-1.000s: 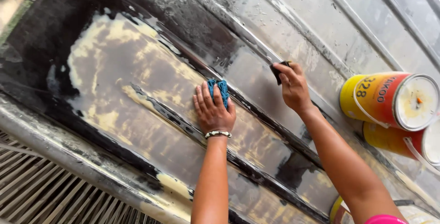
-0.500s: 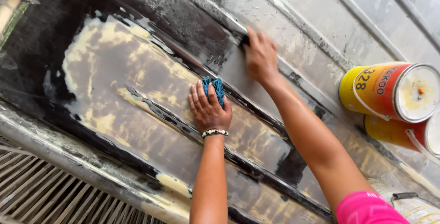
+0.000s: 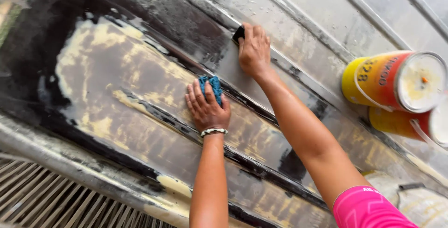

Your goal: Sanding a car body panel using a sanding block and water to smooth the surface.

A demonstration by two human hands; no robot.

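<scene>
A large wet panel (image 3: 116, 83) with raised ridges fills the view, dark at its edges and patched with yellowish, rubbed-down areas. My left hand (image 3: 206, 108) lies flat on it with a blue cloth (image 3: 212, 84) pressed under the fingers; a beaded bracelet sits on that wrist. My right hand (image 3: 254, 50) reaches further up the panel and presses a small dark block (image 3: 238, 34) against a ridge. Most of the block is hidden under the fingers.
Two yellow and red paint cans (image 3: 396, 81) with white insides lie at the right, one above the other (image 3: 410, 124). A ribbed grating (image 3: 51, 195) runs along the lower left. A pale bag-like object (image 3: 410, 200) sits at the lower right.
My right hand has slid with the dark block from near the cans up and left along the ridge. The left hand with the blue cloth has stayed almost in place.
</scene>
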